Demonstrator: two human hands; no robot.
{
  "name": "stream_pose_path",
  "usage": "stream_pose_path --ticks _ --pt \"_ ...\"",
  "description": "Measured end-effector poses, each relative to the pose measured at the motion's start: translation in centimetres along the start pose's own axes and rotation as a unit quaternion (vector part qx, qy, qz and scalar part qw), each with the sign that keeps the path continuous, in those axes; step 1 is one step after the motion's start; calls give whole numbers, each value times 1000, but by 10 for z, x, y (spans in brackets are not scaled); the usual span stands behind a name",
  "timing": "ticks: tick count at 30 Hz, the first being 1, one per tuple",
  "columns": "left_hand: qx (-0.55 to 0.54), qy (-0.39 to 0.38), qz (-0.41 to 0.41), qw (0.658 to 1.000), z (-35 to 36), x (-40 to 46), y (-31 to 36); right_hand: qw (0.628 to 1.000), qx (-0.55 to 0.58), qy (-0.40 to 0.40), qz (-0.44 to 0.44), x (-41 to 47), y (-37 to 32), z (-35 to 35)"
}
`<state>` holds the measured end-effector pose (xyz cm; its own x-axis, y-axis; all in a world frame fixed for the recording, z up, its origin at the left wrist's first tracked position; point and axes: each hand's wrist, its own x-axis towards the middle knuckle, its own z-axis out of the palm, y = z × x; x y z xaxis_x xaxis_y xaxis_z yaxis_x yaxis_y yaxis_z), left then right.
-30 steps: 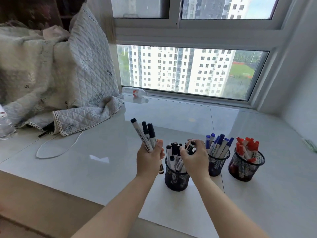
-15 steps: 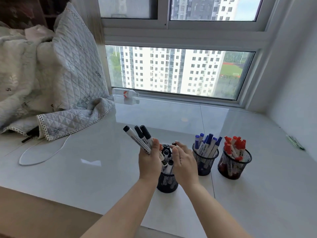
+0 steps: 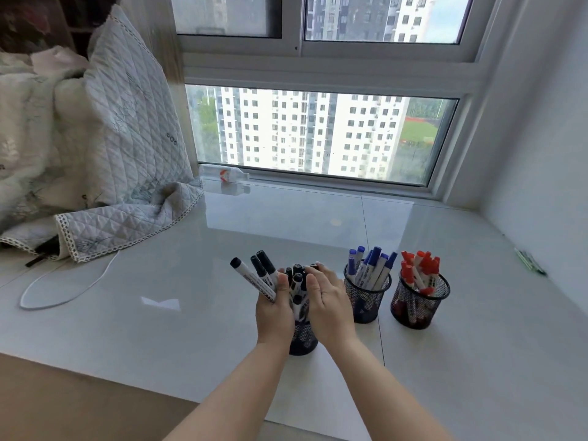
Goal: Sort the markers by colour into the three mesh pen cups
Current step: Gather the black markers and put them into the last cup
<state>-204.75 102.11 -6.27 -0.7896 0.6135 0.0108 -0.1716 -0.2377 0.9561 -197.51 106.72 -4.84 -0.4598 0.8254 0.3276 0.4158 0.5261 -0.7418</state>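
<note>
- Nearest in, the left hand (image 3: 275, 308) curls its fingers round three black markers (image 3: 254, 275), caps fanning up and away to the left of the knuckles.
- Right beside it, the right hand (image 3: 327, 302) lies flat, fingers straight and close together, palm turned toward the left hand; whether the fingertips touch the marker caps, I cannot tell.
- Between and under both palms stands the black cup (image 3: 302, 340), already stuffed with black-capped markers (image 3: 297, 283) poking up just past the fingertips.
- Just right of the right hand's little-finger side, the blue cup (image 3: 366, 297) holds its blue markers (image 3: 370, 265), leaning loosely.
- One step further right, well clear of both hands, the red cup (image 3: 420, 305) carries the red markers (image 3: 420, 270).
- Judgement: the sort looks nearly done, only the held three still out of a cup.
- Risk: that black cup is crowded, so forcing three in together could jam them, tip the light mesh cup or pop one out onto the glossy sill (image 3: 191, 313).
- Risk: the right hand sits close to the blue cup; a sideways nudge could knock it over.
- Far beyond the fingertips, a bottle (image 3: 227, 175) lies by the window; a quilt (image 3: 121, 154) and white cable (image 3: 63, 294) sit far left.
</note>
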Motion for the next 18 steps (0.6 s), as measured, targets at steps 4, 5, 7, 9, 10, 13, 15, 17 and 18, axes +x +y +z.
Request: stream_pose_path --ticks 4,5,7,9,10,13,15,17,18 --pt "64 -2 -8 998 -3 -1 -9 1000 -6 -3 14 -1 -1 2" --pt "75 1 -13 997 -4 -1 -12 1000 -9 -6 16 -1 -2 2" --pt "99 -3 -9 995 -6 -2 -12 1000 -13 -14 18 -2 -2 0" --pt "132 -18 -3 991 -7 0 -9 1000 -17 -15 17 -1 -5 -5" --pt "152 -31 3 988 -7 0 -7 1000 -19 -9 5 0 -7 -7" --pt "193 -67 11 979 -13 2 -3 994 -28 5 -106 1 -26 -16" --pt "217 -89 25 972 -17 4 -2 982 -44 -17 -183 4 -43 -18" --pt "270 -103 70 955 -16 2 5 970 -56 -37 -234 7 -57 -17" --pt "289 -109 92 947 -15 1 8 965 -56 -43 -252 9 -62 -16"
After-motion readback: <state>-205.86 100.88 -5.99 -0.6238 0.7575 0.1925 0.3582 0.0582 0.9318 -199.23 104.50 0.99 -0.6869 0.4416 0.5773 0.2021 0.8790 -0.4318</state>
